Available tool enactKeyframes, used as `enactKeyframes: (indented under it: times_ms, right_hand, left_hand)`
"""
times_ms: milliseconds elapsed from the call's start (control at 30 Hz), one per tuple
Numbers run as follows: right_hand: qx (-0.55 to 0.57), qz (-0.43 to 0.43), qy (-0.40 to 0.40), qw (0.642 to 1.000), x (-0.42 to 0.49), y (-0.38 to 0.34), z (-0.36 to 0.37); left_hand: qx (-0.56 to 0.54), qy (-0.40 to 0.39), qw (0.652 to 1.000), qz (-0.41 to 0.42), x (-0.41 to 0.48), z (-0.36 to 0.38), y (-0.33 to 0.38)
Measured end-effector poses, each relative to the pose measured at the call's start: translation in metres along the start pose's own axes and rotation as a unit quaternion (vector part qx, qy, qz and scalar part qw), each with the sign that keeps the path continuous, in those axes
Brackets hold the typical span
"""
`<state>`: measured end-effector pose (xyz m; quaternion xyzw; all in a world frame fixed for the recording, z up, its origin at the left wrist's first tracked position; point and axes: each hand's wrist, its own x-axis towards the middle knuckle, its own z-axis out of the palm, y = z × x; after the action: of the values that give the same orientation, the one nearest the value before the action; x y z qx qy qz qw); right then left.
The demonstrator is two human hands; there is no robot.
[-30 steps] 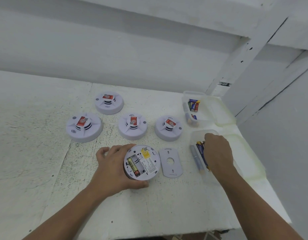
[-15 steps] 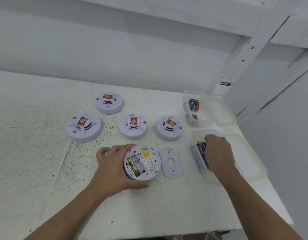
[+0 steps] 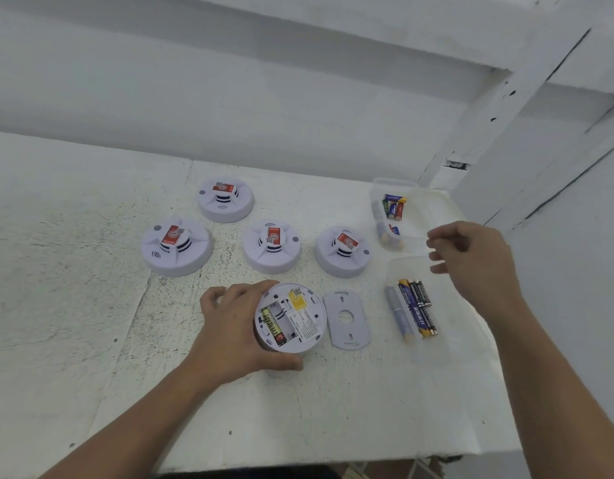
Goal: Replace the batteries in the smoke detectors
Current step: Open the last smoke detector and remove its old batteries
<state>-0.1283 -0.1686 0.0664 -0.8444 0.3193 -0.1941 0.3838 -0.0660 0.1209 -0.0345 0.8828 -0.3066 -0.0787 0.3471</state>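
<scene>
An upturned white smoke detector point(image 3: 300, 318) lies on the table with its back open. One black and gold battery point(image 3: 272, 326) sits in its bay, and the slot beside it is empty. My left hand point(image 3: 229, 335) grips the detector by its left rim, thumb under the near edge. The detector's flat back plate point(image 3: 347, 319) lies just to its right. My right hand point(image 3: 471, 257) hovers above and between two clear boxes, fingers loosely curled, with nothing visible in them. The near box point(image 3: 433, 350) holds several batteries point(image 3: 416, 307).
Several closed smoke detectors stand behind: at back point(image 3: 226, 198), left point(image 3: 176, 245), middle point(image 3: 271, 246) and right point(image 3: 343, 250). The far clear box point(image 3: 379, 188) holds several mixed batteries. The table's front edge point(image 3: 333, 461) is near; a white wall and beams rise behind and right.
My right hand has lifted out of the near battery box and moved up and to the right, uncovering the batteries. My left hand and the open detector stay put.
</scene>
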Motion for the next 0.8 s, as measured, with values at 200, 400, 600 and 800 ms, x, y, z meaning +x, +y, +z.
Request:
enactKeyframes:
  times_ms: [200, 400, 600, 800]
  right_hand:
    - [0.002, -0.104, -0.153, 0.983, -0.031, -0.032, 0.033]
    - [-0.106, -0.259, -0.340, 0.898, -0.066, -0.036, 0.083]
    - [-0.237, -0.472, -0.381, 0.759, -0.074, -0.036, 0.110]
    - [-0.283, -0.520, -0.389, 0.706, -0.067, -0.039, 0.115]
  left_hand:
    - [-0.019, -0.005, 1.000, 0.001, -0.001, 0.000, -0.003]
    - [-0.033, -0.014, 0.999, 0.016, -0.002, 0.000, -0.005]
    - [-0.042, -0.014, 0.999, 0.013, -0.002, 0.001, -0.009]
    - [-0.062, -0.014, 0.998, 0.010, -0.002, -0.002, -0.007]
